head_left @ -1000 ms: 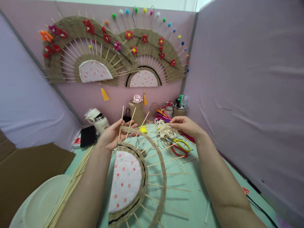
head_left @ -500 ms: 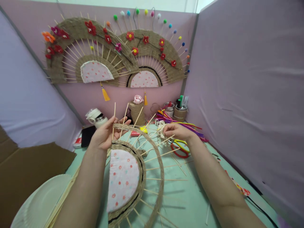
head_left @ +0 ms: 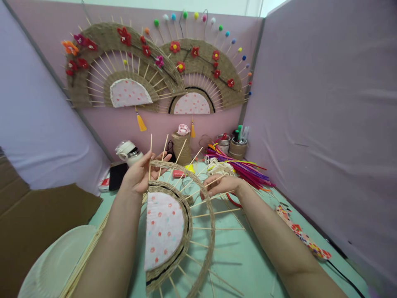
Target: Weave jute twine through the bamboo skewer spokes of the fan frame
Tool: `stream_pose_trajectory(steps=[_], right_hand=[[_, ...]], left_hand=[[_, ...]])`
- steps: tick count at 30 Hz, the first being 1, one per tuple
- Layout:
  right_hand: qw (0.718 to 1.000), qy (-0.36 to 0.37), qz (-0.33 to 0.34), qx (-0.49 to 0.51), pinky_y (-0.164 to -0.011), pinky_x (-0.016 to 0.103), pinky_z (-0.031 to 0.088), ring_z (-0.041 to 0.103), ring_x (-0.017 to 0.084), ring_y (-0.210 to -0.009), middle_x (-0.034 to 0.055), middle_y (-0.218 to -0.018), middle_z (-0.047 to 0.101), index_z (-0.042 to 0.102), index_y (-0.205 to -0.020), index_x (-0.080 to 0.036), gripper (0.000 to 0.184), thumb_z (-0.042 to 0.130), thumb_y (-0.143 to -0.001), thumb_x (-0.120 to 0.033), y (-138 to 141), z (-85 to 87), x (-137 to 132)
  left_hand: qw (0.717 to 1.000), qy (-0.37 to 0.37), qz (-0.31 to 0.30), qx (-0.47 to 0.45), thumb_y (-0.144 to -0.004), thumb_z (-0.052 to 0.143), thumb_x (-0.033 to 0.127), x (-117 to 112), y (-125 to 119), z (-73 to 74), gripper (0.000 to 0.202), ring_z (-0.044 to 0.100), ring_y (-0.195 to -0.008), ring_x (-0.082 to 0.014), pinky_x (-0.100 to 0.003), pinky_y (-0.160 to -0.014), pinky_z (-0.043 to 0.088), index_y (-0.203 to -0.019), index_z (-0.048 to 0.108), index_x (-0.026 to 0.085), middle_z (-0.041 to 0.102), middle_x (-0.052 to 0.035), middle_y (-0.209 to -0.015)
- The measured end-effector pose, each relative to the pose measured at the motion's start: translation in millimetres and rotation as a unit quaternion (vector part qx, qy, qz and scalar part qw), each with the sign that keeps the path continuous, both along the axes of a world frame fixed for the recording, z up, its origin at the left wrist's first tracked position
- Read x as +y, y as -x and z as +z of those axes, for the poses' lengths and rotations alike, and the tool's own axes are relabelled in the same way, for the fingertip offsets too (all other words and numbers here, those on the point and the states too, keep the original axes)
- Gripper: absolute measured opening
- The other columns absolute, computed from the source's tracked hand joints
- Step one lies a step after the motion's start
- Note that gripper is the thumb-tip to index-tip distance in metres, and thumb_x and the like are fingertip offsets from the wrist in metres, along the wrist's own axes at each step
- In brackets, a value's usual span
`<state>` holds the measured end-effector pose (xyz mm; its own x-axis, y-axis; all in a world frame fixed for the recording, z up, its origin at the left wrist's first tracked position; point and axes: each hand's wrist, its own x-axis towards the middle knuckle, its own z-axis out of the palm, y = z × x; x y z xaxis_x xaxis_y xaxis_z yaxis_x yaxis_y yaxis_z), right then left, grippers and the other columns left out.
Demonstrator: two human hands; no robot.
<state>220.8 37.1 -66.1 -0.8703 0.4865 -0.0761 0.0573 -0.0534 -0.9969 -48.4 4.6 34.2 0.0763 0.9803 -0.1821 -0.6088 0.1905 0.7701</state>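
Note:
A half-round fan frame (head_left: 211, 225) of thin sticks woven with jute twine stands tilted over the table, its straight side to the left. White cloth with small red flowers (head_left: 164, 223) covers its centre, edged by a twine band with a black line. My left hand (head_left: 139, 171) grips the upper left corner, fingers behind the end sticks. My right hand (head_left: 218, 185) is among the upper right sticks by the outer twine band, fingers pinched, seemingly on a thin strand of jute twine that barely shows. Red-handled scissors (head_left: 234, 200) lie partly hidden behind that hand.
Behind stand a twine spool (head_left: 182, 147), a white bottle (head_left: 128, 153) and pen holders (head_left: 238, 148). Coloured pipe cleaners (head_left: 251, 171) lie at right, near a floral strip (head_left: 302, 236) with a black cord. Paper plates (head_left: 58, 260) and cardboard (head_left: 52, 207) are at left. Two finished fans (head_left: 93, 37) hang on the partition.
My right hand has moved left and down, from beyond the stick tips to among the sticks near the outer band. My left hand keeps its hold; the view has shifted slightly.

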Motion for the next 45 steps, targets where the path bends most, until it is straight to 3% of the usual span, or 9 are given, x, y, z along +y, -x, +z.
stream_pose_trajectory(steps=[9, 15, 19, 23, 27, 32, 35, 39, 45], right_hand=[[0.995, 0.008, 0.007, 0.097, -0.079, 0.029, 0.045, 0.062, 0.015, -0.084, 0.0057, -0.089, 0.067, 0.059, -0.102, -0.013, 0.05, 0.081, -0.061, -0.034, 1, -5.5, 3], [0.994, 0.012, -0.006, 0.111, -0.076, 0.029, 0.046, 0.062, 0.014, -0.077, 0.0067, -0.084, 0.067, 0.064, -0.088, -0.011, 0.039, 0.074, -0.07, -0.044, 7, -2.9, -2], [0.996, -0.015, -0.02, 0.084, -0.07, 0.027, 0.045, 0.06, 0.013, -0.07, 0.0043, -0.076, 0.066, 0.066, -0.092, -0.011, 0.035, 0.068, -0.076, -0.042, 14, 0.6, -5], [0.993, -0.027, -0.076, 0.083, -0.065, 0.026, 0.043, 0.058, 0.012, -0.065, 0.0024, -0.068, 0.064, 0.067, -0.089, -0.011, 0.031, 0.067, -0.077, -0.039, 13, 7.6, -6], [0.974, 0.004, -0.177, 0.142, -0.059, 0.024, 0.042, 0.057, 0.012, -0.063, 0.0015, -0.067, 0.063, 0.066, -0.086, -0.014, 0.026, 0.07, -0.073, -0.036, 1, 17.0, -4], [0.95, 0.007, -0.25, 0.185, -0.056, 0.024, 0.042, 0.056, 0.012, -0.061, 0.001, -0.067, 0.062, 0.066, -0.088, -0.016, 0.025, 0.07, -0.073, -0.035, -16, 26.3, -1], [0.949, 0.001, -0.257, 0.183, -0.058, 0.025, 0.043, 0.056, 0.013, -0.062, 0.0013, -0.067, 0.061, 0.065, -0.091, -0.016, 0.031, 0.071, -0.071, -0.039, -21, 29.0, -1], [0.925, 0.021, -0.31, 0.218, -0.057, 0.023, 0.041, 0.05, 0.008, -0.057, -0.0026, -0.07, 0.058, 0.063, -0.094, -0.021, 0.036, 0.076, -0.066, -0.04, -20, 30.0, 1], [0.909, 0.001, -0.363, 0.207, -0.042, 0.02, 0.019, 0.023, 0.004, -0.044, -0.0081, -0.05, 0.035, 0.063, -0.08, -0.018, 0.029, 0.077, -0.065, -0.039, -17, 31.4, 5]], left_hand=[[1.0, -0.011, -0.011, 0.016, -0.094, 0.036, 0.022, 0, 3, -1.4, 0.036, 0.065, -0.101, -0.0255, -0.042, -0.075, 0.058, -0.062, 0.049, 0.013, 0.069, -0.0128, -0.097], [1.0, -0.009, 0.0, 0.011, -0.093, 0.037, 0.022, 3, 3, -3.2, 0.034, 0.066, -0.098, -0.0245, -0.043, -0.076, 0.058, -0.062, 0.048, 0.014, 0.069, -0.0119, -0.095], [1.0, -0.008, 0.004, 0.012, -0.094, 0.036, 0.021, 7, 4, -8.8, 0.035, 0.067, -0.095, -0.0233, -0.041, -0.077, 0.057, -0.061, 0.048, 0.014, 0.07, -0.012, -0.093], [0.999, -0.033, -0.006, 0.023, -0.093, 0.04, 0.026, 8, 3, -12.8, 0.03, 0.068, -0.093, -0.0238, -0.043, -0.079, 0.055, -0.07, 0.056, 0.014, 0.071, -0.0114, -0.094], [0.99, -0.024, -0.111, 0.086, -0.087, 0.052, 0.034, 4, 0, -20.0, 0.024, 0.069, -0.09, -0.0265, -0.039, -0.073, 0.056, -0.092, 0.064, 0.015, 0.072, -0.0129, -0.097], [0.969, -0.026, -0.167, 0.18, -0.074, 0.067, 0.016, 1, -15, -36.6, 0.022, 0.07, -0.071, -0.0232, -0.029, -0.06, 0.056, -0.096, 0.066, 0.014, 0.073, -0.0129, -0.092], [0.97, -0.032, -0.164, 0.177, -0.071, 0.07, 0.014, 0, -21, -39.6, 0.025, 0.07, -0.065, -0.0216, -0.028, -0.058, 0.056, -0.096, 0.065, 0.014, 0.074, -0.0121, -0.087], [0.979, -0.047, -0.126, 0.151, -0.073, 0.067, 0.013, 1, -20, -34.5, 0.027, 0.07, -0.066, -0.0208, -0.026, -0.058, 0.057, -0.1, 0.063, 0.014, 0.074, -0.0114, -0.086], [0.981, -0.059, -0.092, 0.158, -0.074, 0.066, 0.011, 1, -16, -29.3, 0.024, 0.071, -0.068, -0.0215, -0.025, -0.058, 0.057, -0.098, 0.063, 0.015, 0.074, -0.0109, -0.086]])
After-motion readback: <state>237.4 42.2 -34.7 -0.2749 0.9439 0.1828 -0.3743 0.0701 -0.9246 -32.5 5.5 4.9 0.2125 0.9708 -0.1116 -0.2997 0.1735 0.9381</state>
